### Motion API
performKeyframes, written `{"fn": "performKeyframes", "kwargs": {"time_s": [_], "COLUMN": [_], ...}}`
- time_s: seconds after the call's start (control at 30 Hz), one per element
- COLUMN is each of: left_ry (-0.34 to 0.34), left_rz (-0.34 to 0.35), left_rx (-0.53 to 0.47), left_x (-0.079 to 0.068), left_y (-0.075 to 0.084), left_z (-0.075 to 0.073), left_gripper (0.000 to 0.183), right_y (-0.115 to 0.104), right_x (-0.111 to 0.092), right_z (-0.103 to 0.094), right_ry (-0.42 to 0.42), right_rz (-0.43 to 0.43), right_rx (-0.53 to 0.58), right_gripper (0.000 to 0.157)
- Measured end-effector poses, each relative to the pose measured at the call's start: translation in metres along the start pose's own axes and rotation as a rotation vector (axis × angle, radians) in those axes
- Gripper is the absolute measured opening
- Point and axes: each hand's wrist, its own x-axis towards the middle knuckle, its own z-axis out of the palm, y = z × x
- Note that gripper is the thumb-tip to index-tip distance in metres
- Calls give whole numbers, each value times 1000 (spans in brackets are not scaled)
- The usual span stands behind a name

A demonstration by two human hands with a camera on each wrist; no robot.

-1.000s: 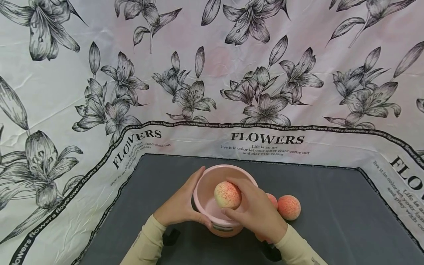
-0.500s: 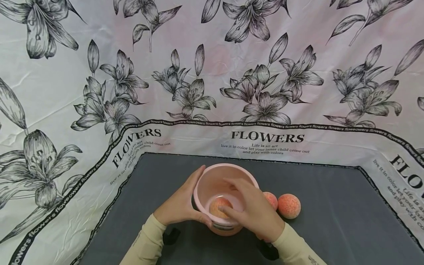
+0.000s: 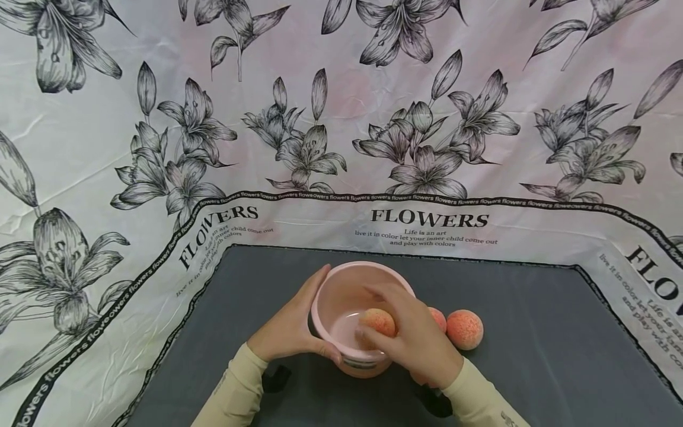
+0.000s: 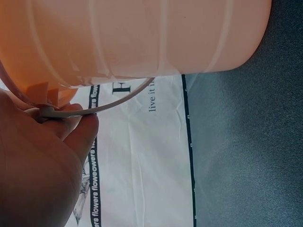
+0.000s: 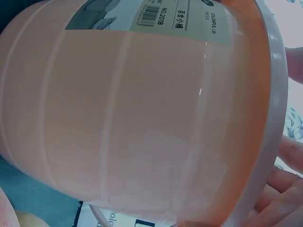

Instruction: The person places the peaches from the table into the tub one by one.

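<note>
My left hand (image 3: 290, 332) grips the pink bucket (image 3: 325, 353) at its left rim, thumb in front and fingers round the side. In the left wrist view, the left fingers (image 4: 85, 137) lie by the base of the bucket's grey handle (image 4: 116, 101). A speckled orange peach (image 3: 379, 321) is inside the bucket. My right hand (image 3: 421, 338) reaches in over the right rim, thumb and fingers apart around the peach. The thumb hides part of it; whether they touch cannot be told. In the right wrist view, the labelled bucket wall (image 5: 151, 109) covers most of the frame.
Right of the bucket lie an orange peach (image 3: 465, 330) and another (image 3: 439, 319) partly behind the right hand. A sliver of one more peach (image 3: 421, 379) shows below that hand. The dark grey mat (image 3: 533, 332) meets flower-printed cloth (image 3: 299, 231) at the back.
A peach held in my right hand over the bucket was let go and dropped to its floor. Now the peach appears farther right, by the right fingers. The left hand stays on the bucket.
</note>
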Motion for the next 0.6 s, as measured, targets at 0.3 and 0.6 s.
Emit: {"fn": "performKeyframes", "kwargs": {"time_s": [0.3,0.6], "left_ry": [3,12], "left_rz": [-13,0], "left_rx": [15,24], "left_x": [0,0], "left_y": [-1,2], "left_z": [1,1], "left_gripper": [155,155], "right_y": [10,43], "right_x": [-9,-41], "right_z": [-13,-54], "right_ry": [66,164], "right_rz": [79,249], "right_rx": [-79,-162], "right_gripper": [68,66]}}
